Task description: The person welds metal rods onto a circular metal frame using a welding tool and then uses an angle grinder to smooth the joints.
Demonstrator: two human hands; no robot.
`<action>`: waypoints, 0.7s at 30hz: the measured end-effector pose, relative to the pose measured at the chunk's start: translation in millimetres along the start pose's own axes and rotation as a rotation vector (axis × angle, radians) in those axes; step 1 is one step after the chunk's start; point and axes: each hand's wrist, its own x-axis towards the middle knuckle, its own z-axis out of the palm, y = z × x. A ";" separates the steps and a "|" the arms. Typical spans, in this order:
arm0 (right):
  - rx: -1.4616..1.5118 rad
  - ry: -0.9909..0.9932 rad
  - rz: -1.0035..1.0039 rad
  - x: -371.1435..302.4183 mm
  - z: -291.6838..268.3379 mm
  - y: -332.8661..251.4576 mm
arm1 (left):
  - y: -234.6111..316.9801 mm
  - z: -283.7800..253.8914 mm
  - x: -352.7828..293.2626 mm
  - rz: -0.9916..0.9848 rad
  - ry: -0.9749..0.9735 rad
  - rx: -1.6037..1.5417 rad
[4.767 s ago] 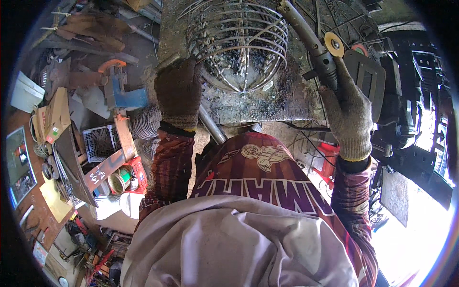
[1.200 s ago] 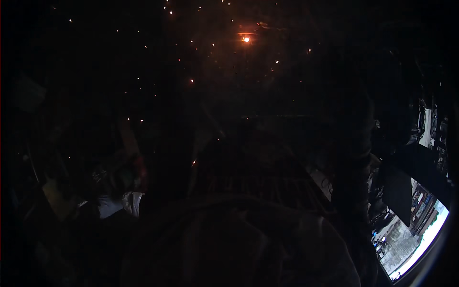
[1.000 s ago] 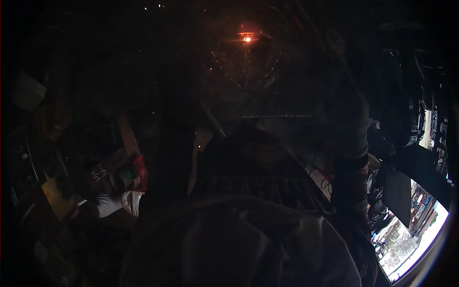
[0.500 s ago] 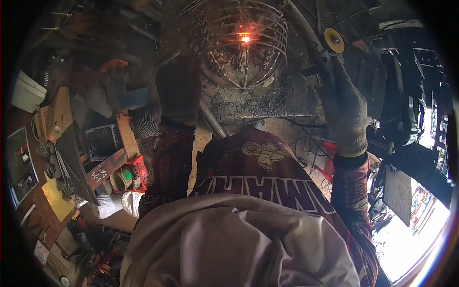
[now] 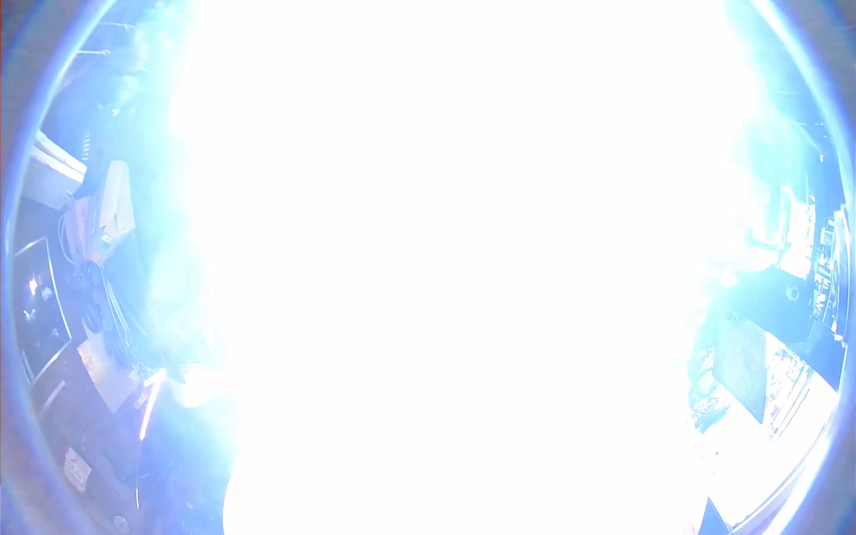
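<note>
A blinding white glare (image 5: 464,250) with blue fringes fills the whole middle of the head view. Both my hands, my forearms and whatever they hold or touch are lost in it. No fingers can be made out on either side. The work in front of me is washed out as well.
Along the left rim stand a pale bin (image 5: 55,174), an upright wooden piece (image 5: 114,209), a dark framed panel (image 5: 40,308) and a pale sheet (image 5: 109,370). On the right, a flat grey board (image 5: 742,364) leans beside a bright area.
An orange glowing spot on a round wire cage, both gloved hands and my clothing were visible half a second ago. Now an intense white-blue flare covers them all.
</note>
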 end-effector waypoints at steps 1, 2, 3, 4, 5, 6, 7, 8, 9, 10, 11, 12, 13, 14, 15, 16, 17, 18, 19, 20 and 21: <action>-0.028 0.017 -0.022 -3.8 1.4 3.9 | -0.1 1.5 0.4 0.001 -0.003 -0.010; -0.067 0.016 -0.031 -6.2 2.8 9.7 | 0.4 2.7 0.2 0.005 -0.006 -0.018; -0.103 0.020 -0.039 -8.2 5.8 15.8 | 0.7 3.7 1.5 0.007 -0.008 -0.024; -0.133 0.020 -0.051 -7.5 5.5 13.8 | 1.1 1.6 1.2 0.007 -0.005 -0.023; -0.091 0.000 -0.008 -3.4 3.3 8.6 | -0.2 -1.0 2.3 0.006 -0.004 -0.022; 0.011 -0.030 0.047 4.8 -1.2 -1.3 | -0.5 -1.3 1.3 0.006 -0.006 -0.018; 0.107 -0.055 0.108 11.6 -6.7 -11.2 | -0.6 0.3 0.8 0.006 -0.007 -0.021; 0.060 -0.030 0.072 11.0 -4.9 -10.3 | -0.4 1.0 0.8 0.006 -0.010 -0.024; 0.009 -0.003 0.037 11.7 -5.1 -9.9 | -0.3 1.2 1.5 0.008 -0.010 -0.032; -0.053 0.019 -0.013 11.1 -3.5 -6.3 | 0.3 0.8 2.4 0.007 -0.002 -0.037; -0.055 0.021 -0.014 7.4 -5.2 7.1 | 1.3 0.9 3.3 0.008 -0.005 -0.040; 0.034 -0.140 -0.055 6.2 -10.8 20.6 | 0.9 -0.3 3.4 0.005 -0.009 -0.046; 0.073 -0.154 -0.064 1.8 -11.6 26.7 | 0.8 -1.6 2.3 0.003 -0.006 -0.044; 0.062 -0.094 -0.051 -4.3 -8.6 27.4 | 0.5 -2.8 1.2 0.001 -0.008 -0.049; 0.048 -0.041 -0.038 -7.4 -7.7 20.8 | 0.9 -1.3 3.3 0.009 -0.010 -0.065; 0.042 -0.004 -0.027 -8.0 -8.7 15.2 | 2.1 0.3 6.2 0.018 -0.011 -0.081; 0.038 0.000 -0.007 -6.6 -11.8 13.4 | 2.6 0.8 9.1 0.021 -0.014 -0.100; 0.065 0.009 -0.009 -6.5 -7.4 9.7 | 5.7 0.3 7.8 0.019 -0.013 -0.088; 0.081 0.009 -0.014 -5.0 -5.1 6.4 | 3.9 -1.2 3.0 0.007 -0.014 -0.077; 0.099 0.006 -0.018 -2.1 -1.8 5.3 | 3.5 -2.8 0.5 0.000 -0.018 -0.064; 0.092 0.002 -0.016 -0.4 -4.7 4.4 | 4.0 -2.0 2.3 -0.003 -0.020 -0.074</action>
